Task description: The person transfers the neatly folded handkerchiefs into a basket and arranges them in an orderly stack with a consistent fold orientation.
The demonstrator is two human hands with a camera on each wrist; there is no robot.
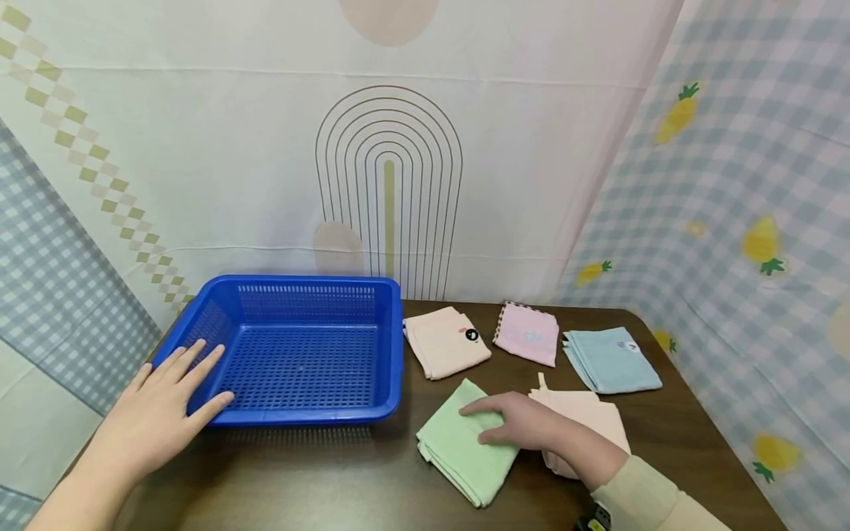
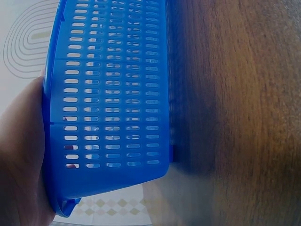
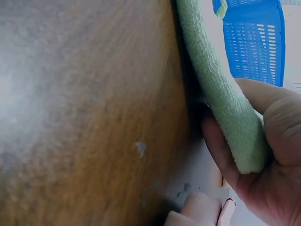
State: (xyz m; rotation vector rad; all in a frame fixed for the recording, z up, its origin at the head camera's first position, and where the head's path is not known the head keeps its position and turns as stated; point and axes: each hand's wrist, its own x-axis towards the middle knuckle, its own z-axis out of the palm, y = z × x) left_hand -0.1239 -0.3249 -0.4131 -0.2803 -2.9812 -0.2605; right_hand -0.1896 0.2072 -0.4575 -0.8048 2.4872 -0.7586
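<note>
My right hand point(image 1: 514, 422) grips a folded green towel point(image 1: 458, 435) by its right side. In the right wrist view the towel point(image 3: 221, 94) shows edge-on, pinched between the thumb above and fingers reaching underneath. Its folded edge runs close over the wooden table point(image 3: 94, 117). My left hand point(image 1: 162, 405) lies across the front left corner of a blue plastic basket point(image 1: 392, 354), fingers spread over the rim. From the left wrist view, the hand point(image 2: 21, 155) is against the rim of the slotted basket wall point(image 2: 113, 94). No towel is inside the basket.
Behind the green towel lie a cream towel with a black face patch point(image 1: 445, 346), a pink towel point(image 1: 527, 332) and a light blue towel point(image 1: 611, 358). A peach towel point(image 1: 598, 417) is partly under my right forearm. Printed curtains point(image 1: 531, 147) stand around the table.
</note>
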